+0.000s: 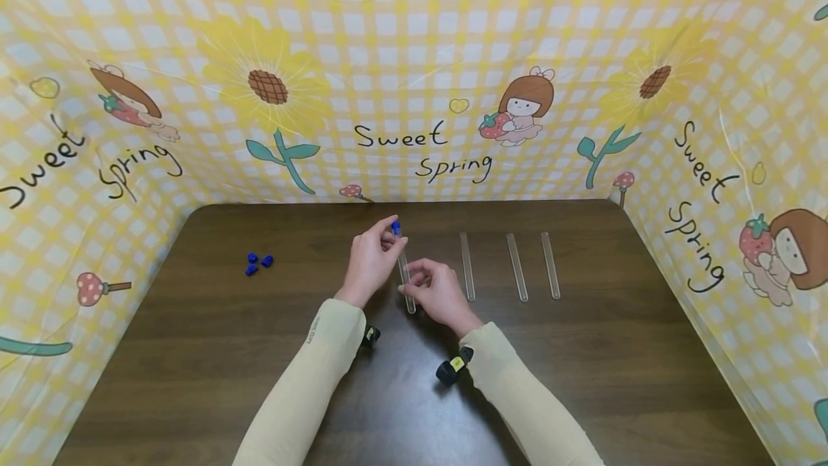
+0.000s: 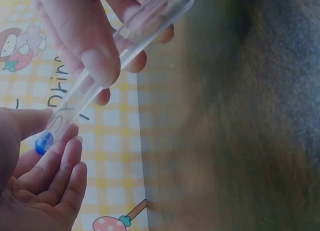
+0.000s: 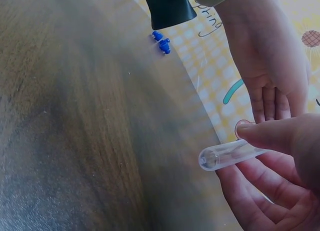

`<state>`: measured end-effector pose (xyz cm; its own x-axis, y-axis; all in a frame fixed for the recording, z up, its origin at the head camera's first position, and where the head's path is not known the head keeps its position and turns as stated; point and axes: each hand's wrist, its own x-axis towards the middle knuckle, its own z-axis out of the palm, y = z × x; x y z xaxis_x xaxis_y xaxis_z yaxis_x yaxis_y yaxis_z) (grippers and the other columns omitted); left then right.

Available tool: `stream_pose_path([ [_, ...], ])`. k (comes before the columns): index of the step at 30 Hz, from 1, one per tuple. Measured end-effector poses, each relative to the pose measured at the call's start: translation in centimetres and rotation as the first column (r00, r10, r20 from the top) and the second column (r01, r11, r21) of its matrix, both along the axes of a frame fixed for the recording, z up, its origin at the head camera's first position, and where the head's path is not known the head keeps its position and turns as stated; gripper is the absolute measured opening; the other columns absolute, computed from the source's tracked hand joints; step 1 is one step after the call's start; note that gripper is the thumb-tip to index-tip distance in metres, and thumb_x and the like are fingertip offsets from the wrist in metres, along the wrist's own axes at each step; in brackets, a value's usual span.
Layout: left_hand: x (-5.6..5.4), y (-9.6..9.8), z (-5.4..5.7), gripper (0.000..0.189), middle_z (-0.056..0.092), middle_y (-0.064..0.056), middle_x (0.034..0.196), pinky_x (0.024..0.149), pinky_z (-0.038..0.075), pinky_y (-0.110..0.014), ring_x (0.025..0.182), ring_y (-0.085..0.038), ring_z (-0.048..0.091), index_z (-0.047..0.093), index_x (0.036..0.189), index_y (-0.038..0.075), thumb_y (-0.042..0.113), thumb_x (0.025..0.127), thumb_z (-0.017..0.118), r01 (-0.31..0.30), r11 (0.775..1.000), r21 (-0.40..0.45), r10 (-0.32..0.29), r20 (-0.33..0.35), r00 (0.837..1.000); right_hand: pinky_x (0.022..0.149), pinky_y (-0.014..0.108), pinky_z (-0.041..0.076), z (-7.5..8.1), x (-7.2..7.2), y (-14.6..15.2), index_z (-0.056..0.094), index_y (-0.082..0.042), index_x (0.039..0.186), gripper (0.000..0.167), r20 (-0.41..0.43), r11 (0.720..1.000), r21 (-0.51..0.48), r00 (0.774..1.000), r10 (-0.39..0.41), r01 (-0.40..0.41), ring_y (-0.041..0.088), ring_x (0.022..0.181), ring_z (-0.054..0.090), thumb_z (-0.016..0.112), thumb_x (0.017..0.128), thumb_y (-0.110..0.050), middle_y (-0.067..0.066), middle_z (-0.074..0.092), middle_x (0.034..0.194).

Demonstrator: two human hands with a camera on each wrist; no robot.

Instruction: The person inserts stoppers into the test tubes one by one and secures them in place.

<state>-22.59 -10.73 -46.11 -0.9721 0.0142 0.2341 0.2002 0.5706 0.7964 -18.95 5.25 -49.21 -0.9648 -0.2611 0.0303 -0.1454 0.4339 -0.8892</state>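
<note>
A clear test tube point(image 1: 404, 270) is held tilted above the table, its rounded end toward the person. A blue cap point(image 1: 397, 225) sits at its far end. My left hand point(image 1: 371, 259) pinches the tube's top at the cap between thumb and fingers; in the left wrist view the blue cap point(image 2: 44, 142) shows between them. Lower down, my right hand point(image 1: 440, 292) pinches the tube's body. In the right wrist view the rounded end of the tube point(image 3: 212, 158) sticks out past the right thumb.
Several loose blue caps point(image 1: 252, 259) lie in a small group on the left of the dark wooden table point(image 1: 194, 351). Three clear test tubes point(image 1: 517, 268) lie side by side to the right of the hands. Patterned yellow checked cloth point(image 1: 310, 42) walls the table's back and sides.
</note>
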Motion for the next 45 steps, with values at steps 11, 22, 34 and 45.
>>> stream_pose_path([
  [11,0.6,0.3,-0.9,0.058,0.073,-0.007,0.093,0.078,0.058,-0.038,0.083,-0.019,0.07,0.053,0.143,0.002,0.017,0.093,0.078,-0.035,0.998,0.061,0.032,0.038,0.999,0.065,0.03,0.056,-0.2,-0.1,0.1,0.072,-0.006,0.115,0.029,0.006,1.0,0.002,1.0,-0.019,0.019,0.014,0.072,0.066,0.082,0.089,-0.013,-0.001,0.07,0.082],
  [22,0.9,0.2,-1.0,0.056,0.073,-0.006,0.091,0.076,0.058,-0.039,0.082,-0.02,0.07,0.055,0.142,0.003,0.016,0.092,0.078,-0.047,0.996,0.077,0.045,0.036,0.998,0.064,0.031,0.056,0.0,-0.1,0.2,0.071,-0.006,0.117,0.031,0.021,0.999,-0.022,0.999,-0.029,0.029,0.016,0.073,0.066,0.082,0.089,-0.016,-0.001,0.07,0.084],
  [34,0.7,-0.4,-0.9,0.055,0.072,-0.008,0.09,0.077,0.059,-0.039,0.082,-0.022,0.071,0.055,0.141,0.003,0.016,0.093,0.078,-0.051,0.995,0.083,0.048,0.027,0.998,0.062,0.031,0.056,-0.3,-0.2,-0.4,0.072,-0.008,0.116,0.029,0.022,0.999,-0.031,1.0,-0.02,0.02,0.014,0.072,0.066,0.081,0.09,-0.017,-0.003,0.07,0.083],
  [45,0.5,-0.8,-0.7,0.054,0.072,-0.007,0.089,0.075,0.059,-0.039,0.08,-0.022,0.07,0.055,0.14,0.003,0.016,0.093,0.077,-0.067,0.995,0.073,0.066,0.024,0.998,0.064,0.03,0.057,-0.1,-0.3,-0.8,0.071,-0.008,0.117,0.029,0.033,0.999,-0.042,0.999,-0.004,0.005,0.015,0.073,0.067,0.08,0.091,-0.017,-0.003,0.071,0.084],
])
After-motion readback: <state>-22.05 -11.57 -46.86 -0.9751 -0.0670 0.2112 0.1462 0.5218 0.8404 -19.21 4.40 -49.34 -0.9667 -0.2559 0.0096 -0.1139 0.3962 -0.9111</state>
